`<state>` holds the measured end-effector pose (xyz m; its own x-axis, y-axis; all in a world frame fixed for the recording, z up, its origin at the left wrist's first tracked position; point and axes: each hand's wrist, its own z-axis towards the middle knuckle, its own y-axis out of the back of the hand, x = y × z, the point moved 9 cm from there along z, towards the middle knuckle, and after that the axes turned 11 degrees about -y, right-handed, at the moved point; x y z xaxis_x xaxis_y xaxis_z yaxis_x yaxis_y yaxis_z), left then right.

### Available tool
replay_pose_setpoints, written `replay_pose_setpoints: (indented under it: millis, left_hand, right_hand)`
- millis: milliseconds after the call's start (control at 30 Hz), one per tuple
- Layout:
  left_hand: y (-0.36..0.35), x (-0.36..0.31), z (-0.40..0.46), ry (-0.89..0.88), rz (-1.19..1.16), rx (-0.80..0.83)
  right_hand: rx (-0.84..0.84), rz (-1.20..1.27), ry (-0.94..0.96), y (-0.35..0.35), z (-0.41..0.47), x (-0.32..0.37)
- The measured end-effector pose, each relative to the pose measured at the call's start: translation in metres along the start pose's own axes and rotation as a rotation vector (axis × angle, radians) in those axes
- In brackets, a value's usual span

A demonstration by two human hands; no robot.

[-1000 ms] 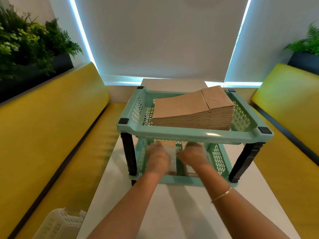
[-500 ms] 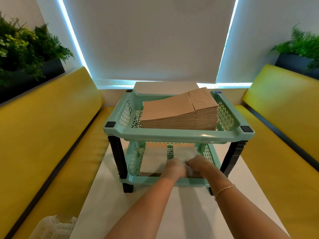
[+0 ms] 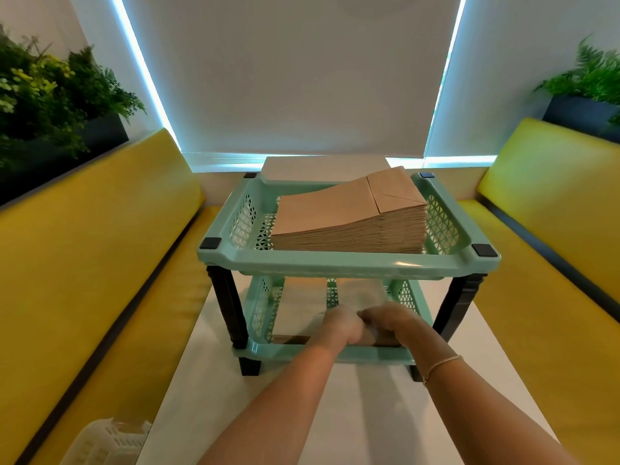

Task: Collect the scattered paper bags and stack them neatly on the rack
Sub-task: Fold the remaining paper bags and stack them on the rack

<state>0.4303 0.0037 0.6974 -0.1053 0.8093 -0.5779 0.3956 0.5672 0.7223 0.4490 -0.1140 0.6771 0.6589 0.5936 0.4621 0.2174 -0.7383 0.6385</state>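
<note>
Benches in yellow upholstery (image 3: 100, 236) run down both sides of a long white table (image 3: 369, 414), with dark planters of green foliage (image 3: 50, 95) set behind their backrests and a white roller blind (image 3: 285, 72) closing off the far wall. On the table stands a two-tier rack of mint-green perforated plastic baskets on black legs (image 3: 349, 263). Its upper basket holds a thick stack of flat brown paper bags (image 3: 352, 223), lying towards the right side and rising higher at its right end, where the folded bottoms pile up. In the lower basket more flat paper bags (image 3: 302, 303) lie side by side, washed pale in the shade under the upper tier. Both forearms reach in from the near edge to the front rim of that lower basket. The left hand (image 3: 342, 327) and right hand (image 3: 396, 322) meet there, touching each other, both with fingers curled downward — they appear to be gripping the near edge of the lower bags, though blur keeps the exact hold from being made out. A thin gold chain bracelet (image 3: 439, 364) circles the right wrist. At the bottom left corner, beside the table, a white slotted plastic crate (image 3: 107, 444) shows — only partly in view.
</note>
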Motion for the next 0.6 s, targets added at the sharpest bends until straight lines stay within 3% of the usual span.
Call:
replay_pose_setpoints:
  millis: [267,333,467,600]
  left_hand:
    - [-0.003,0.0,-0.001,0.047,-0.562,0.0]
    - [0.005,-0.007,-0.005,0.027,-0.631,-0.012]
    - [0.031,-0.005,-0.026,-0.013,-0.606,-0.116]
    - [0.017,0.023,-0.06,0.005,-0.687,-0.055]
  right_hand:
    - [-0.102,0.034,0.059,0.027,-0.014,0.013]
    - [-0.118,0.149,0.087,0.038,-0.018,0.015]
    - [0.146,0.51,0.126,0.029,-0.052,0.008]
    - [0.317,0.721,0.172,-0.002,-0.093,-0.019]
